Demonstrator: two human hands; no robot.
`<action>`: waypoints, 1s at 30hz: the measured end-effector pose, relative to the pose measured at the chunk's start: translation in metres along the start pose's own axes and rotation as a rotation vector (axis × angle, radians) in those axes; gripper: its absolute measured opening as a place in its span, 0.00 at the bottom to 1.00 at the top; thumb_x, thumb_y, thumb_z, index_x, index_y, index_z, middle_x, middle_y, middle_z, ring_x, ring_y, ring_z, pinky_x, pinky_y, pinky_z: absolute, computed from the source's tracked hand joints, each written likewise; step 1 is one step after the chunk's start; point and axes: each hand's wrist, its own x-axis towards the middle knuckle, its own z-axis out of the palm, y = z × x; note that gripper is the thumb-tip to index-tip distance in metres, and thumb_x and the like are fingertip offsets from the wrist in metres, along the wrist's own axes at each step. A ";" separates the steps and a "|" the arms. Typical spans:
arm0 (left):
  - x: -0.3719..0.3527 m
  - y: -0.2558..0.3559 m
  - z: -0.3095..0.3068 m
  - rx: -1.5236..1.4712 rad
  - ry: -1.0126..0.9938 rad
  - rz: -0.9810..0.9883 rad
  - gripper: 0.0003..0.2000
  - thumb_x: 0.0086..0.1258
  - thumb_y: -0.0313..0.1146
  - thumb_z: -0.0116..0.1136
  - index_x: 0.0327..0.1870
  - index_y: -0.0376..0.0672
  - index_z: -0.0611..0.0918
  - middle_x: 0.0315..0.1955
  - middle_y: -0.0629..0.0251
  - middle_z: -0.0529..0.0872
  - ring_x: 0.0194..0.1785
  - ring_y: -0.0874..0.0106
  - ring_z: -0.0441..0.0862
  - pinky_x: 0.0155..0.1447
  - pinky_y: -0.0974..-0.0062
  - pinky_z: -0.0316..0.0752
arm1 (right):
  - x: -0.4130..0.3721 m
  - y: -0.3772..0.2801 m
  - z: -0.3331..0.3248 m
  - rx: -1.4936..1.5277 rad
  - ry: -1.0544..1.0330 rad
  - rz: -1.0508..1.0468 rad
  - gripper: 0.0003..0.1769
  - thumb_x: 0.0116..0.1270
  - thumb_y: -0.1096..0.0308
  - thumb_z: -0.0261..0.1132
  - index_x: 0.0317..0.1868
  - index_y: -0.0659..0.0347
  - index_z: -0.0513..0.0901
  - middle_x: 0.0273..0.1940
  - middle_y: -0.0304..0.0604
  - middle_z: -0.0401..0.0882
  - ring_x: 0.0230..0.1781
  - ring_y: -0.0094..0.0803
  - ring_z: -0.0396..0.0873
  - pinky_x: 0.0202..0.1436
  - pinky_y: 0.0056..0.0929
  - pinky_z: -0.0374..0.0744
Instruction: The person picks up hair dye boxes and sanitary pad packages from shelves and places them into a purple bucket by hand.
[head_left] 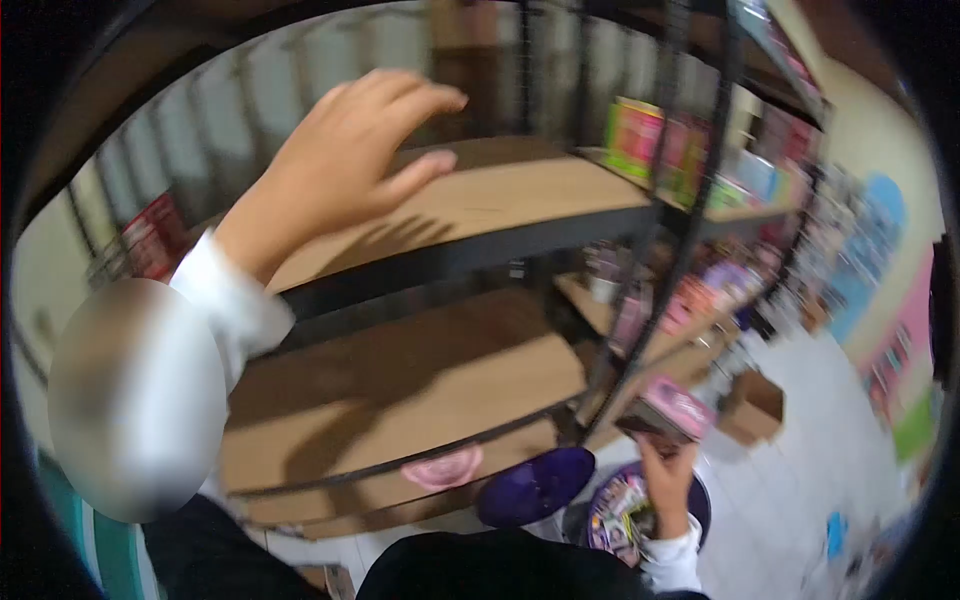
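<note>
My left hand (345, 150) is raised over the upper wooden shelf (540, 190), thumb apart from the fingers and nothing in its grasp. Its shadow falls on the shelf board below. Low on the right, my right hand (668, 485) grips a pink and dark box (672, 408), whose printing is too blurred to read. Beneath that hand stands a round purple bin (703, 508) with several colourful small packages (618, 515) inside. A dark purple lid (535, 487) leans beside the bin, against the lowest shelf.
Black metal posts (655, 260) rise at the shelf's right end. Beyond them, another rack holds colourful boxes (634, 138) and pink goods (690, 303). An open cardboard box (753, 407) sits on the white tiled floor (800, 470). A red item (155, 237) is at the far left.
</note>
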 end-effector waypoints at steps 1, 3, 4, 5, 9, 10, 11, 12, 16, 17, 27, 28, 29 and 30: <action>-0.011 -0.024 -0.005 0.079 -0.031 -0.059 0.19 0.65 0.39 0.56 0.54 0.42 0.75 0.50 0.57 0.77 0.56 0.58 0.73 0.58 0.63 0.67 | 0.001 0.013 -0.007 -0.067 -0.024 0.034 0.25 0.56 0.76 0.70 0.53 0.68 0.71 0.45 0.47 0.78 0.43 0.31 0.78 0.49 0.28 0.76; -0.038 -0.075 -0.005 0.286 -0.043 -0.121 0.19 0.64 0.38 0.56 0.55 0.41 0.75 0.51 0.57 0.77 0.56 0.58 0.73 0.59 0.62 0.67 | 0.005 0.032 -0.007 -0.039 -0.035 0.054 0.26 0.59 0.79 0.67 0.56 0.68 0.68 0.50 0.48 0.75 0.48 0.31 0.76 0.55 0.29 0.73; -0.054 -0.096 -0.007 0.358 -0.100 -0.194 0.19 0.64 0.38 0.56 0.55 0.41 0.75 0.52 0.57 0.77 0.57 0.58 0.73 0.60 0.62 0.67 | 0.006 0.011 0.010 0.085 0.038 0.049 0.25 0.61 0.79 0.65 0.58 0.67 0.66 0.51 0.48 0.74 0.49 0.31 0.75 0.56 0.29 0.72; -0.068 -0.116 -0.008 0.422 -0.149 -0.262 0.20 0.64 0.38 0.56 0.55 0.41 0.75 0.52 0.57 0.77 0.57 0.58 0.73 0.60 0.62 0.67 | 0.008 0.022 0.009 0.079 0.030 0.054 0.26 0.63 0.78 0.63 0.60 0.67 0.64 0.52 0.48 0.74 0.49 0.31 0.74 0.57 0.29 0.71; -0.123 -0.177 -0.033 0.523 -0.301 -0.518 0.22 0.61 0.36 0.58 0.57 0.41 0.74 0.56 0.57 0.75 0.60 0.58 0.72 0.62 0.63 0.68 | 0.015 0.035 0.016 0.034 0.050 0.022 0.27 0.65 0.77 0.61 0.62 0.67 0.62 0.55 0.49 0.70 0.51 0.32 0.72 0.57 0.30 0.71; -0.139 -0.197 -0.036 0.561 -0.335 -0.570 0.24 0.60 0.35 0.59 0.58 0.41 0.74 0.58 0.57 0.75 0.61 0.58 0.71 0.63 0.64 0.68 | 0.016 0.041 0.018 0.021 0.056 0.018 0.27 0.65 0.77 0.61 0.63 0.68 0.62 0.55 0.49 0.70 0.51 0.33 0.72 0.58 0.31 0.71; -0.157 -0.220 -0.038 0.597 -0.366 -0.621 0.25 0.59 0.33 0.60 0.60 0.42 0.73 0.59 0.56 0.74 0.62 0.58 0.71 0.63 0.65 0.68 | 0.017 0.042 0.020 0.005 0.065 0.015 0.27 0.65 0.77 0.61 0.63 0.68 0.61 0.55 0.49 0.70 0.52 0.33 0.72 0.58 0.31 0.70; -0.167 -0.228 -0.047 0.630 -0.396 -0.669 0.26 0.58 0.32 0.60 0.61 0.42 0.72 0.60 0.56 0.73 0.63 0.59 0.70 0.64 0.65 0.68 | 0.018 0.041 0.022 -0.013 0.077 0.013 0.27 0.65 0.77 0.61 0.63 0.68 0.61 0.55 0.50 0.70 0.52 0.34 0.72 0.58 0.31 0.70; -0.211 -0.263 -0.072 0.666 -0.617 -0.973 0.31 0.57 0.25 0.62 0.65 0.43 0.67 0.63 0.56 0.69 0.65 0.57 0.67 0.67 0.65 0.66 | 0.019 0.058 0.022 -0.140 0.112 0.000 0.29 0.65 0.77 0.61 0.64 0.68 0.60 0.56 0.51 0.69 0.53 0.35 0.71 0.59 0.33 0.71; -0.224 -0.276 -0.075 0.657 -0.657 -1.039 0.31 0.57 0.25 0.62 0.65 0.43 0.67 0.63 0.56 0.69 0.66 0.57 0.67 0.66 0.64 0.66 | 0.017 0.050 0.029 -0.065 0.115 0.033 0.29 0.65 0.78 0.60 0.65 0.68 0.59 0.58 0.51 0.68 0.54 0.35 0.70 0.59 0.33 0.70; -0.295 -0.322 -0.082 0.564 -0.821 -1.045 0.23 0.57 0.21 0.60 0.57 0.39 0.74 0.55 0.49 0.77 0.59 0.55 0.75 0.59 0.63 0.72 | 0.012 0.055 0.037 -0.048 0.107 0.028 0.29 0.65 0.78 0.61 0.64 0.67 0.60 0.57 0.50 0.68 0.54 0.33 0.70 0.59 0.31 0.69; -0.299 -0.333 -0.078 0.550 -0.838 -1.012 0.22 0.57 0.21 0.61 0.56 0.38 0.75 0.54 0.49 0.78 0.58 0.55 0.76 0.59 0.64 0.73 | 0.011 0.055 0.037 -0.060 0.110 0.037 0.28 0.65 0.78 0.61 0.64 0.67 0.60 0.57 0.50 0.68 0.54 0.33 0.70 0.59 0.30 0.69; -0.284 -0.315 -0.086 0.491 -0.847 -1.025 0.19 0.55 0.21 0.61 0.50 0.36 0.79 0.50 0.49 0.80 0.54 0.55 0.79 0.55 0.64 0.75 | 0.011 0.054 0.037 -0.074 0.115 0.049 0.28 0.65 0.77 0.61 0.63 0.67 0.61 0.56 0.49 0.69 0.54 0.32 0.70 0.59 0.30 0.69; -0.279 -0.310 -0.089 0.490 -0.842 -1.022 0.17 0.54 0.20 0.62 0.47 0.36 0.80 0.47 0.48 0.82 0.52 0.55 0.80 0.53 0.65 0.76 | 0.010 0.054 0.038 -0.054 0.096 0.047 0.27 0.65 0.77 0.61 0.62 0.67 0.62 0.55 0.49 0.70 0.53 0.32 0.71 0.59 0.30 0.69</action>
